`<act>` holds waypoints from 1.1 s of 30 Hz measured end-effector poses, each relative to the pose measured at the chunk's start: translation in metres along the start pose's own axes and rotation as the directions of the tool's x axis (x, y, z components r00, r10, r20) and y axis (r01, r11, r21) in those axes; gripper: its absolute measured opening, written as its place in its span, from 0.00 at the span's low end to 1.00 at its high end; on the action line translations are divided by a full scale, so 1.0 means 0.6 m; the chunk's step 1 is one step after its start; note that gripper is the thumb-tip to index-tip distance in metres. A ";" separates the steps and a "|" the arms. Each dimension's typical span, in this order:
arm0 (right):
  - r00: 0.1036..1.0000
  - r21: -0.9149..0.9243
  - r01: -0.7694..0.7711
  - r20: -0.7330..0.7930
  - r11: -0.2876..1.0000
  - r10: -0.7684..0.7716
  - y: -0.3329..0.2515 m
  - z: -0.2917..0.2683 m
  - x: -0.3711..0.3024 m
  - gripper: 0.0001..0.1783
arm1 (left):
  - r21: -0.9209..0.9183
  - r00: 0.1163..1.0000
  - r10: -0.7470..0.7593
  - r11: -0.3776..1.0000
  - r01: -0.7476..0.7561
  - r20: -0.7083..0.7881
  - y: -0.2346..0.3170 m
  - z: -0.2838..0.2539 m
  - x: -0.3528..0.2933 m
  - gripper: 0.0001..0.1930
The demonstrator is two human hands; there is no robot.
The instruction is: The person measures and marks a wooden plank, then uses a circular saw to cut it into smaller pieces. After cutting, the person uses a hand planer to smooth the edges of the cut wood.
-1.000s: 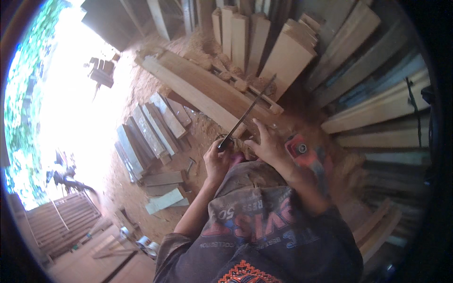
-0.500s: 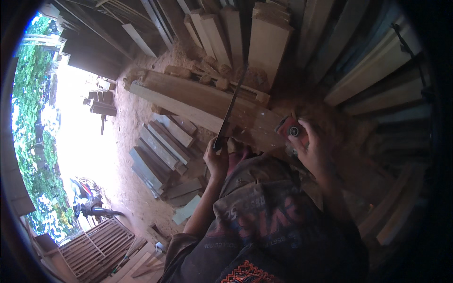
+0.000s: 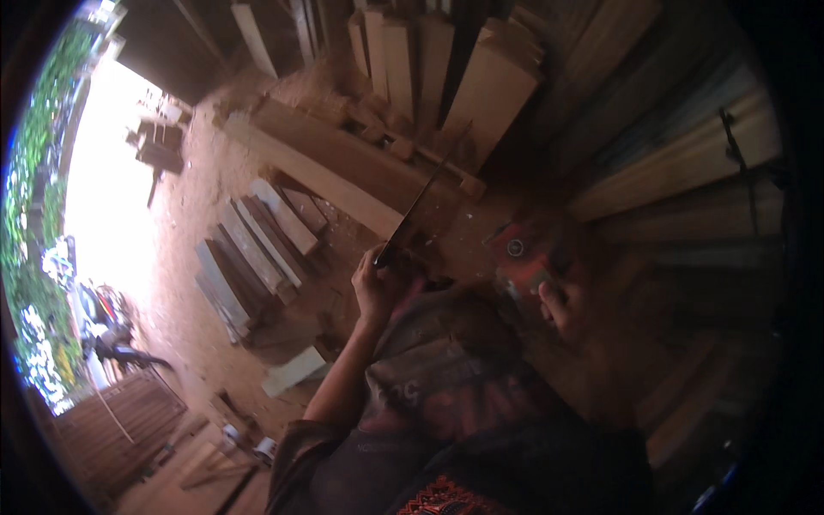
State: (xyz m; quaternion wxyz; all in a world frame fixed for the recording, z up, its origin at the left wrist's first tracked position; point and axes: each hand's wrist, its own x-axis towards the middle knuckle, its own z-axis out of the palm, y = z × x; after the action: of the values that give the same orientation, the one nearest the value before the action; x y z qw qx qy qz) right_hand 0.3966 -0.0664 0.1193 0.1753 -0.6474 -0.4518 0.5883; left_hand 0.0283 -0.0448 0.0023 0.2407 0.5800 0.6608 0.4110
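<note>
Center of the scene, left hand [image 3: 369,287] is closed round the dark handle of a long thin-bladed tool [image 3: 414,206]; blade slants far and right, crossing in view the near end of a pale beam [image 3: 318,176]. Right side: red power tool [image 3: 524,262] with a round knob, right hand [image 3: 558,307] at its near right part. Fingers look curled, but blur and shadow: can't tell if it's gripping. Beyond the beam: wide brown plank [image 3: 335,150] alongside, then a slotted timber [image 3: 469,184]. Far side: upright boards [image 3: 399,69]. Left of the left hand: row of short boards [image 3: 257,249] on the sawdusty floor [image 3: 193,309]. Far right: long planks [image 3: 687,159]. Far left, in bright light: motorbike [image 3: 107,335].
</note>
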 end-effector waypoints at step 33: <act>0.904 0.013 0.246 0.358 0.969 -0.234 -0.405 0.285 0.245 0.29 | -0.519 0.644 -0.589 0.789 0.329 -0.487 -0.095 -0.176 -0.085 0.10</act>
State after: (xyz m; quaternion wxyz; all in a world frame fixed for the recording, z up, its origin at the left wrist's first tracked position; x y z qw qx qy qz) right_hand 0.1328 0.1266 0.1726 0.1510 -0.4722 -0.5616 0.6624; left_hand -0.0775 -0.1211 0.0051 0.2135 0.1584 0.7350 0.6238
